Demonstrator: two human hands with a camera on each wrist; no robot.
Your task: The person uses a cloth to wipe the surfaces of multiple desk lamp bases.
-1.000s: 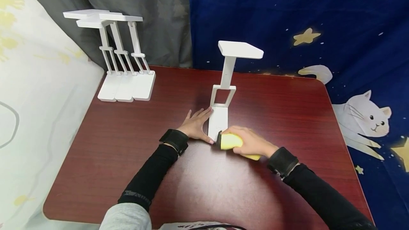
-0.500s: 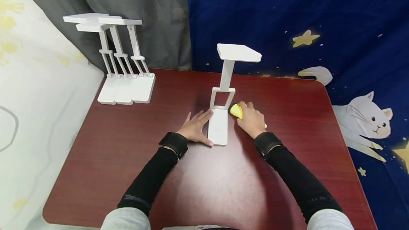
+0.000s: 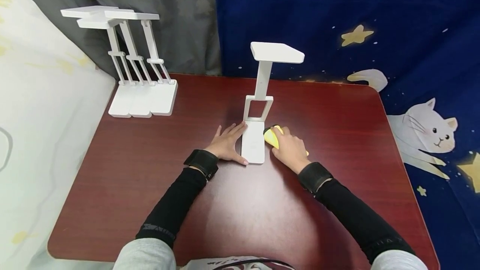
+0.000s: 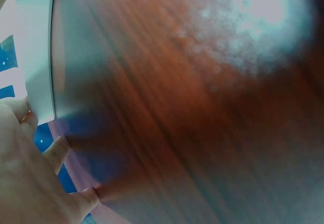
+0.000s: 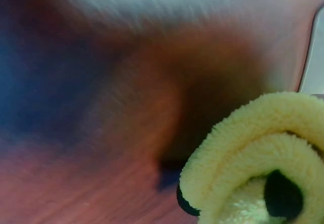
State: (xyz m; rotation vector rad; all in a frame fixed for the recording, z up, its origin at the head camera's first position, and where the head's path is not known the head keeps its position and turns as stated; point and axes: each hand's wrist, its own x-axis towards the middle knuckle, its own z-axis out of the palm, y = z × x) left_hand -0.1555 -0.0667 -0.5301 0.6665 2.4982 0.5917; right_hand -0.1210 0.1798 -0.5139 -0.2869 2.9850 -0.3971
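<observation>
A white folding stand (image 3: 253,143) stands upright, with a flat base, a hinged frame, an arm and a flat top plate. My left hand (image 3: 226,143) is spread along the left side of its base, fingers straight, thumb at the front corner; in the left wrist view the hand (image 4: 30,168) is beside the white edge. At the base's right side, my right hand (image 3: 290,150) grips a yellow fleecy cloth (image 3: 271,138) with a dark edge. The right wrist view shows the folded cloth (image 5: 228,148) in close-up, while my fingers are out of that view.
Three similar white stands (image 3: 141,99) are grouped at the back left of the reddish-brown table (image 3: 180,203). A grey curtain (image 3: 180,20) and a dark blue printed cloth (image 3: 318,11) hang behind the table. A pale printed sheet (image 3: 41,116) borders the left side.
My right hand has moved with the yellow cloth from the base's front edge to its right side, then slightly toward me along that side. My left hand stays at the base.
</observation>
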